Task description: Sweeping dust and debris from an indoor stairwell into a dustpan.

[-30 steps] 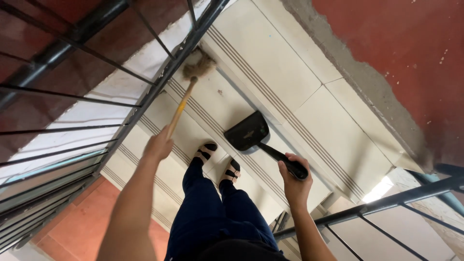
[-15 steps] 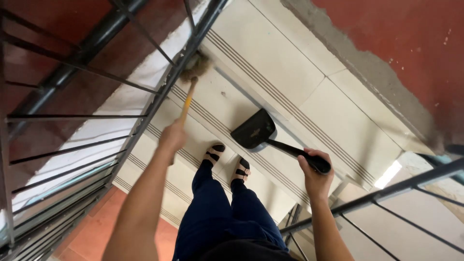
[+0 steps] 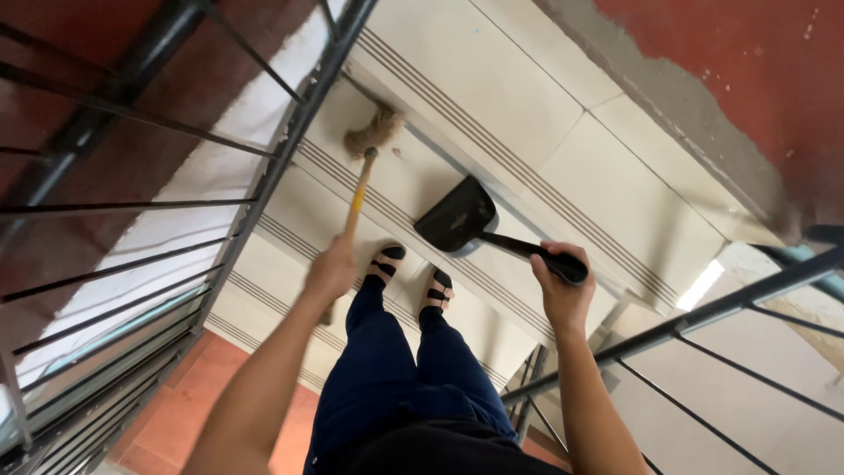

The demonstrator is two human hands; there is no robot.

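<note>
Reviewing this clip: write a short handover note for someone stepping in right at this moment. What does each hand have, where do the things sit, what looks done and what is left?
Left hand: closed around the wooden handle of a small broom, its bristles on the stair tread close to the railing.
Right hand: gripping the handle of a black dustpan, its pan low over the same tread, to the right of the bristles.
Feet in black sandals stand one step lower.
Done: cannot tell how many steps are swept.
Left: a small speck lies beside the bristles; nothing visible in the dustpan from this angle.
</note>
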